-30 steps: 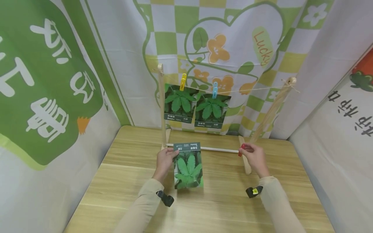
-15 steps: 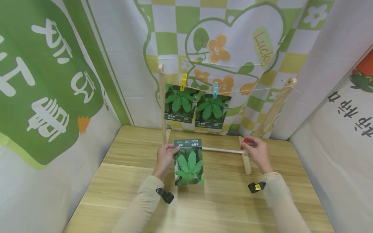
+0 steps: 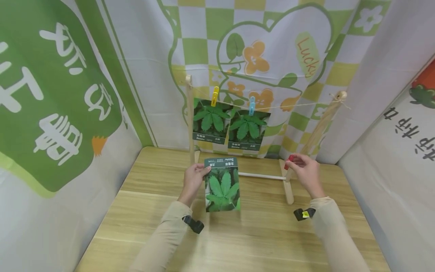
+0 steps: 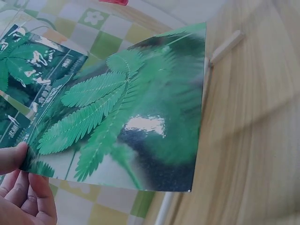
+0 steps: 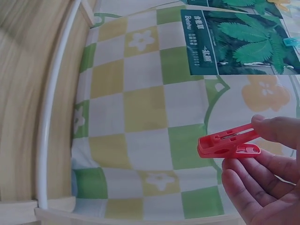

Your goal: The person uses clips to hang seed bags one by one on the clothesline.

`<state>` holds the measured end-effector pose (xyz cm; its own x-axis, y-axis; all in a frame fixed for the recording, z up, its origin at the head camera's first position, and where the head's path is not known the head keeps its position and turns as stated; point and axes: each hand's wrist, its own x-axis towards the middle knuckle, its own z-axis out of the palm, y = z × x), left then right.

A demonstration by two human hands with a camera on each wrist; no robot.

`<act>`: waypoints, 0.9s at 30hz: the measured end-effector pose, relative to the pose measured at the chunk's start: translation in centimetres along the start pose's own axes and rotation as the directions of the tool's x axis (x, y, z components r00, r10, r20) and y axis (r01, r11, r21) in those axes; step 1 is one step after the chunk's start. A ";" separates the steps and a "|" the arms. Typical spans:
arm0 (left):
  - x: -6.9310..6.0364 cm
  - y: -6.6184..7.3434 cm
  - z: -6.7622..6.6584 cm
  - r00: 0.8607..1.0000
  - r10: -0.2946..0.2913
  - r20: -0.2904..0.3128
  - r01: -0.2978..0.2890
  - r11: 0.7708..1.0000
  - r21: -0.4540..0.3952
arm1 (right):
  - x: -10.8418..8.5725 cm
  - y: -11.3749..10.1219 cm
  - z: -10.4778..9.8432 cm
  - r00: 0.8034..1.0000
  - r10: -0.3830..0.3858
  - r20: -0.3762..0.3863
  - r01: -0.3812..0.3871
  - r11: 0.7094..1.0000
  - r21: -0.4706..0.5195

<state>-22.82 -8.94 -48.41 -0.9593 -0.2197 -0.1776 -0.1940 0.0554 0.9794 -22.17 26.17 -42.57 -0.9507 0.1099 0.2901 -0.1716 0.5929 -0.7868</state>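
My left hand (image 3: 195,179) pinches the top left corner of a green seed packet (image 3: 222,189) with a leaf picture, its printing upside down in the head view. In the left wrist view the packet (image 4: 117,117) spreads out from between thumb and fingers. My right hand (image 3: 307,172) pinches a red clothespin (image 5: 227,142) by its handle ends, near the right post. Two similar packets hang on a string, the left one (image 3: 209,122) under a yellow clothespin (image 3: 215,96), the right one (image 3: 247,130) under a blue clothespin (image 3: 252,106).
A wooden frame holds the string (image 3: 299,104) between a left post (image 3: 190,117) and a right post (image 3: 323,121). A white rod (image 3: 261,175) joins its feet low down. The wooden table (image 3: 251,241) lies below, and a patterned cloth (image 3: 193,49) hangs behind.
My right hand has risen and moved right with the red clothespin, away from the white rod. My left hand has lifted the seed packet slightly up and right.
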 end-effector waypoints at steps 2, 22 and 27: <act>0.1 0.4 0.0 1.000 -0.006 0.000 0.006 1.000 -0.006 | 0.1 -0.2 -0.2 1.000 -0.010 -0.005 0.010 1.000 -0.002; 0.3 2.9 0.4 0.999 0.035 0.007 -0.034 0.998 -0.051 | 1.6 -2.4 -1.6 0.997 -0.068 -0.041 0.068 0.998 0.001; 0.4 3.7 0.7 0.999 0.051 0.008 -0.051 0.998 -0.047 | 2.0 -3.1 -1.8 0.995 -0.090 -0.048 0.091 0.996 0.019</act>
<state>-24.03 -8.15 -44.93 -0.9697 -0.2084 -0.1278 -0.1350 0.0208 0.9906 -23.10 26.01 -38.59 -0.9178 0.0943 0.3857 -0.2623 0.5853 -0.7672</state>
